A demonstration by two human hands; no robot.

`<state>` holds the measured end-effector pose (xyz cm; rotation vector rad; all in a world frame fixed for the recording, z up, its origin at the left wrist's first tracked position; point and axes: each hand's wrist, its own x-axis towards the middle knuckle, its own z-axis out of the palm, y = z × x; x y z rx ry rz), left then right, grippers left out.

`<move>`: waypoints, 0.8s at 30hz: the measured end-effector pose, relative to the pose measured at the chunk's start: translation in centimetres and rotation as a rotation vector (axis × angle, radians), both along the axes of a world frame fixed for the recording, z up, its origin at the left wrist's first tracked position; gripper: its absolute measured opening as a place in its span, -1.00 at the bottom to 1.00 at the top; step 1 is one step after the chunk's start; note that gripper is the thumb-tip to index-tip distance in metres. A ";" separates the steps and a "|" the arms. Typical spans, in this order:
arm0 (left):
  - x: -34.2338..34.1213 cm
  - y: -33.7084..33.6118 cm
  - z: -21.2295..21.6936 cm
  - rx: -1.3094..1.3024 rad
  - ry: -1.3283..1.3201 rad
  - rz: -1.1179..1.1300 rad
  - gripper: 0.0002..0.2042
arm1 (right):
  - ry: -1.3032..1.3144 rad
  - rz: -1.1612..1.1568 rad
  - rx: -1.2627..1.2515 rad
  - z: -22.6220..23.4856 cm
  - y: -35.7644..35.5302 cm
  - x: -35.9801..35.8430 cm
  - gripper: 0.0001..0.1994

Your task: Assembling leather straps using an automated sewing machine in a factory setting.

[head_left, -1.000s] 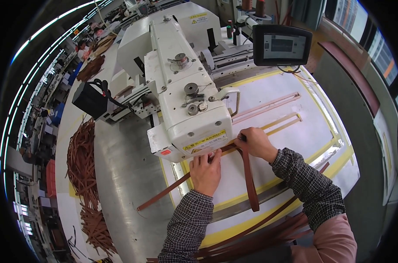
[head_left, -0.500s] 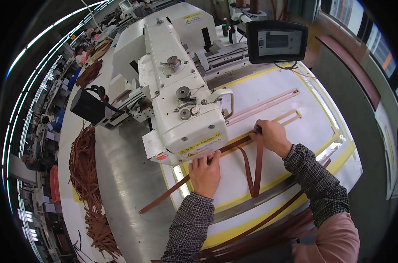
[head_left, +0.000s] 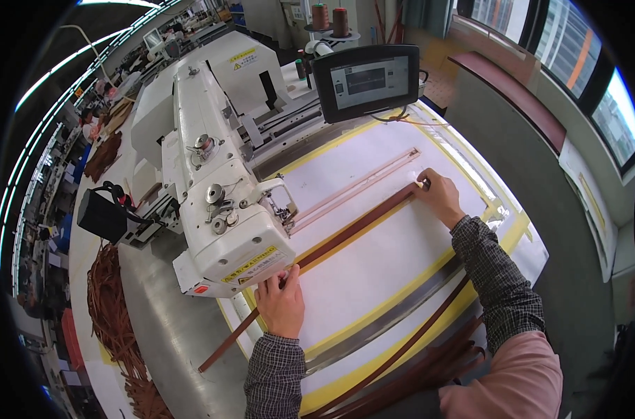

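Pinched in the right hand [head_left: 440,197]: end of flat brown strap [head_left: 359,230], laid straight over smooth white sheet [head_left: 373,283]. Left hand [head_left: 282,307]: fingers bent at the strap, tips partly hidden, grip impossible to tell. Beyond: rounded white machine [head_left: 223,171]; tangled strips [head_left: 113,307], cut off below.

The machine head [head_left: 223,209] stands over the left part of the sheet [head_left: 373,286]. A strap [head_left: 359,225] runs diagonally across the sheet — from the metal plate [head_left: 157,314] at near left, past the left hand [head_left: 280,307], to the right hand [head_left: 440,197] at far right. The left hand is just beside the machine head's near end. Beyond the strap lies a slot [head_left: 373,184]; farther still stands the screen [head_left: 365,80], with spools [head_left: 320,17] behind it. A heap [head_left: 109,304] lies left of the plate — a bundle [head_left: 433,373], near right.
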<state>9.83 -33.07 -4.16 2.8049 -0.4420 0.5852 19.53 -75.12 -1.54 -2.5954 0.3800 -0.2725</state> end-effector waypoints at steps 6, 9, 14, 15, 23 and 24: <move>-0.1 0.6 0.0 -0.006 0.009 -0.003 -0.66 | -0.419 0.459 -0.433 -0.8 -0.9 -2.2 -0.63; -0.2 0.7 -0.3 0.010 0.052 0.010 -0.65 | -0.356 0.533 -0.512 -1.6 -1.4 -2.6 -0.63; 0.1 0.4 -0.3 -0.010 0.076 0.001 -0.66 | -0.330 0.544 -0.571 -2.2 -1.6 -2.7 -0.67; 0.1 0.4 -0.4 -0.009 0.080 0.004 -0.66 | -0.328 0.547 -0.568 -2.1 -1.6 -2.7 -0.67; 0.2 0.7 -0.3 0.029 0.002 0.003 -0.65 | -0.031 0.428 -0.635 -1.1 2.5 -2.8 -0.43; 0.2 0.5 -0.3 0.022 -0.007 0.013 -0.65 | -0.119 0.466 -0.659 -1.5 3.1 -3.1 -0.43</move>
